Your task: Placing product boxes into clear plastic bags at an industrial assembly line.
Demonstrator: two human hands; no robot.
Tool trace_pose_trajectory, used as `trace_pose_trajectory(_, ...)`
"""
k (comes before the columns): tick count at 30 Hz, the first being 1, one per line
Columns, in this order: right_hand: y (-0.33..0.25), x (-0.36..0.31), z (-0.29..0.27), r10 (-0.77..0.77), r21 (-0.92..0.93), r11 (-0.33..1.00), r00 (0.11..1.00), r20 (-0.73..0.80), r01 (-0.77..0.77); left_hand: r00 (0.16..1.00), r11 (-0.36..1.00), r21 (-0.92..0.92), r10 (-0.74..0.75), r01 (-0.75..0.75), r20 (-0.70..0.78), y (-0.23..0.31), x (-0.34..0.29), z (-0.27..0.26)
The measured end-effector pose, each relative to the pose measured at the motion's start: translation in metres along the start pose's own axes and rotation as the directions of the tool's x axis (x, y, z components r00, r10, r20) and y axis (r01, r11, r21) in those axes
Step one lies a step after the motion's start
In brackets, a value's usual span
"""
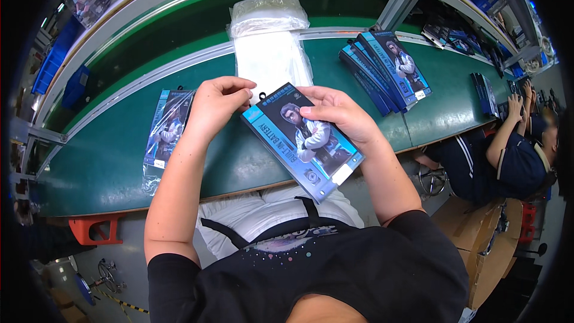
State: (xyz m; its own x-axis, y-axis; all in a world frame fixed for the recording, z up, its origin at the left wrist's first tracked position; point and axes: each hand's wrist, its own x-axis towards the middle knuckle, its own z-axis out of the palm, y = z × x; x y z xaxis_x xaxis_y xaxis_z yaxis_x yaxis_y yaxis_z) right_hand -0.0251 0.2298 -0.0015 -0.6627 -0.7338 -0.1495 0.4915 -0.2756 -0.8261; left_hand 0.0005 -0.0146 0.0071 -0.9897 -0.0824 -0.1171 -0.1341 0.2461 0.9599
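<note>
My right hand (344, 113) holds a flat retail box (299, 137), its thumb on the printed front and its fingers behind the far right edge. The box is blue and black, with a figure in a light jacket, and tilts above the table's front edge. My left hand (221, 107) is closed in a pinch beside the box's upper left corner. Its fingertips are at the near left edge of a stack of clear plastic bags (269, 57); what they pinch, if anything, is too small to make out. A similar box in a clear bag (166, 128) lies left of my left forearm.
Several similar boxes (388, 69) lie piled on the green table (107, 161) at the right. Behind runs a green conveyor belt (185, 18). A co-worker (508, 137) sits at the far right, near more boxes (483, 96). An open carton (478, 233) stands on the floor.
</note>
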Motion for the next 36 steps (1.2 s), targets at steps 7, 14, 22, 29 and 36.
trace_pose_trajectory(7, 0.022, 0.002, 0.004, -0.354, -0.299, 0.913, 0.903, -0.241, 0.278, 0.966, 0.871, 0.427, 0.256, -0.243, 0.027, 0.008, -0.006, 0.003)
trace_pose_trajectory(14, 0.028, 0.003, 0.008, -0.321, -0.194, 0.945, 0.854, -0.410, 0.263, 0.928, 0.870, 0.322, 0.343, -0.373, 0.145, 0.011, -0.031, 0.011)
trace_pose_trajectory(22, 0.029, -0.017, 0.035, -0.270, -0.080, 0.963, 0.895, -0.356, 0.258, 0.991, 0.813, -0.582, -0.093, 0.022, -0.093, -0.006, -0.044, 0.027)
trace_pose_trajectory(29, 0.018, -0.028, 0.031, -0.069, -0.535, 0.843, 0.998, -0.008, 0.054, 0.982, 0.386, -0.904, -0.101, 0.186, 0.159, -0.010, -0.035, 0.017)
trace_pose_trajectory(36, -0.008, -0.023, 0.047, -0.594, -0.784, 0.457, 0.800, 0.081, 0.419, 0.957, 0.466, -0.854, 0.050, 0.231, 0.286, 0.030, -0.080, 0.059)
